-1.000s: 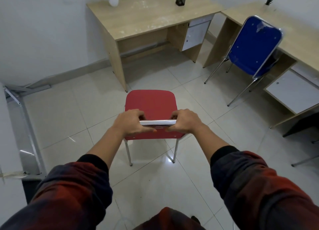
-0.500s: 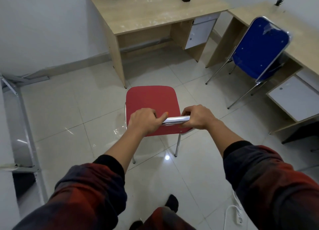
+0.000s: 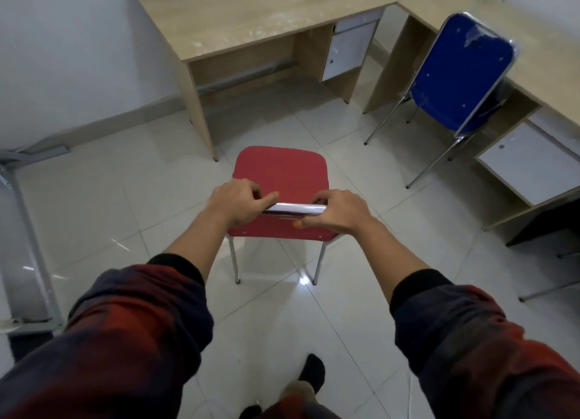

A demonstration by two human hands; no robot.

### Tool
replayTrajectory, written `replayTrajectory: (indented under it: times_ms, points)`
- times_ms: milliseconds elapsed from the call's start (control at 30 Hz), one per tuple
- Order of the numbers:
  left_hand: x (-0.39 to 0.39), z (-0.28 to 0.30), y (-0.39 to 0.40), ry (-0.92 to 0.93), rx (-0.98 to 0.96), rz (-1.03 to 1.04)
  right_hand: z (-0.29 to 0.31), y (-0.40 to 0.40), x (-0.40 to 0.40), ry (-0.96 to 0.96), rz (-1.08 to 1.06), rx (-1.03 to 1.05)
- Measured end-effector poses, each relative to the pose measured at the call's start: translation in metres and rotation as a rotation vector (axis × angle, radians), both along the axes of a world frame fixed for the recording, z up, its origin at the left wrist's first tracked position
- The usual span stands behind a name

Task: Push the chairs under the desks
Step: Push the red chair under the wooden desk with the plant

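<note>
A red chair (image 3: pixel 281 175) with chrome legs stands on the tiled floor in front of me, its seat facing a wooden desk (image 3: pixel 251 13) at the back wall. My left hand (image 3: pixel 235 203) and my right hand (image 3: pixel 339 213) both grip the chrome top bar of the chair's backrest. The chair's front edge is just short of the desk's left leg. A blue chair (image 3: pixel 461 73) stands at the right, partly under a second wooden desk (image 3: pixel 552 70).
The desk ahead has a white drawer unit (image 3: pixel 348 49) on its right side. A grey metal frame (image 3: pixel 22 230) lies along the left wall. Another white cabinet door (image 3: pixel 530 170) sits under the right desk. My foot (image 3: pixel 310 371) shows at the bottom.
The red chair and both hands have moved forward toward the desk, which now looks closer. My left foot has stepped forward.
</note>
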State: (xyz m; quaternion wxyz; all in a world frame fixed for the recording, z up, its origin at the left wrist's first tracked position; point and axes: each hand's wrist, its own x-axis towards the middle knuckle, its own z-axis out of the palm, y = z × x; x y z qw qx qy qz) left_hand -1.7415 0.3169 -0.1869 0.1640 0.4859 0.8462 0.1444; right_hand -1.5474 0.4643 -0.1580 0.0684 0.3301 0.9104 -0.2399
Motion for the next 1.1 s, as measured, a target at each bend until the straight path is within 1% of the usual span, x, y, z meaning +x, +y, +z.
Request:
replayTrajectory:
  times_ms: [67,133,233,333,567,700,800,900,1000,1100]
  points:
    - [-0.005,0.003,-0.002,-0.005,-0.005,0.007,0.0,0.001,-0.004,0.077,-0.032,-0.091]
    - [-0.014,0.006,0.001,0.01,-0.039,0.004,0.001,0.003,-0.013,0.125,-0.121,-0.156]
    - [-0.024,0.007,0.007,0.023,-0.111,0.001,0.002,0.002,-0.029,0.09,-0.172,-0.061]
    - [-0.031,0.009,0.016,0.046,-0.187,0.039,0.004,0.009,-0.037,0.094,-0.173,-0.061]
    - [0.022,0.007,0.064,0.003,-0.175,0.148,0.006,0.07,-0.005,0.05,-0.173,-0.063]
    - [0.03,0.006,0.083,-0.02,-0.142,0.132,0.005,0.096,-0.001,0.052,-0.204,-0.047]
    - [0.02,0.008,0.087,-0.028,-0.128,0.119,0.005,0.098,-0.011,0.034,-0.236,-0.021]
    - [-0.007,0.01,0.082,0.009,-0.138,0.083,0.002,0.088,-0.028,0.053,-0.272,-0.021]
    - [-0.034,0.016,0.081,0.028,-0.146,0.065,-0.001,0.08,-0.049,0.102,-0.247,-0.027]
    - [-0.05,0.015,0.087,0.045,-0.152,0.094,-0.001,0.086,-0.064,0.128,-0.231,-0.047]
